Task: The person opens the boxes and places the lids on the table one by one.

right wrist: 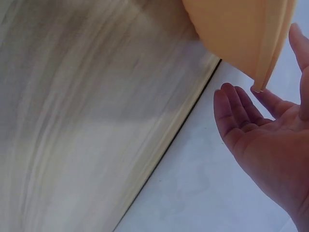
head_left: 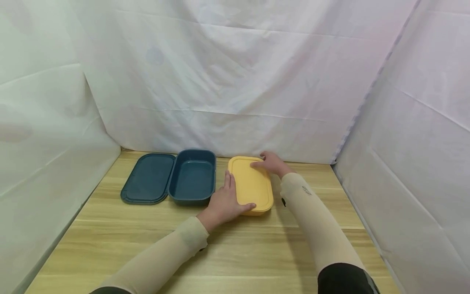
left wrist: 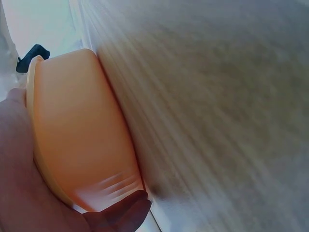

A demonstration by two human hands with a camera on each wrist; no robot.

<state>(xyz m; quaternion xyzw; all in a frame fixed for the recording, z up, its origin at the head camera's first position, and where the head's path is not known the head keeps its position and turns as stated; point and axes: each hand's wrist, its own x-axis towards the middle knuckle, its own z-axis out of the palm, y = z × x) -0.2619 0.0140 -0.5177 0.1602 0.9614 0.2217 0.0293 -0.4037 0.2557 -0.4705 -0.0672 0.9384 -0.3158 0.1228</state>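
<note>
A yellow lunch box (left wrist: 82, 130) with its yellow lid (head_left: 253, 185) on top stands on the table, right of centre in the head view. My left hand (head_left: 224, 203) holds its near left corner, with the thumb across the lid and fingers along the left side. At the far right corner, my right hand (head_left: 272, 163) has its thumb over the lid and its index finger (right wrist: 270, 100) against the rim. The other fingers of that hand curl loosely beside the box, as the right wrist view shows.
Left of the yellow box stands an open dark blue box (head_left: 193, 175). Its matching flat dark blue lid (head_left: 149, 178) lies farther left, close against it. White cloth (head_left: 227, 81) hangs behind the wooden table (head_left: 249, 253) and along both sides.
</note>
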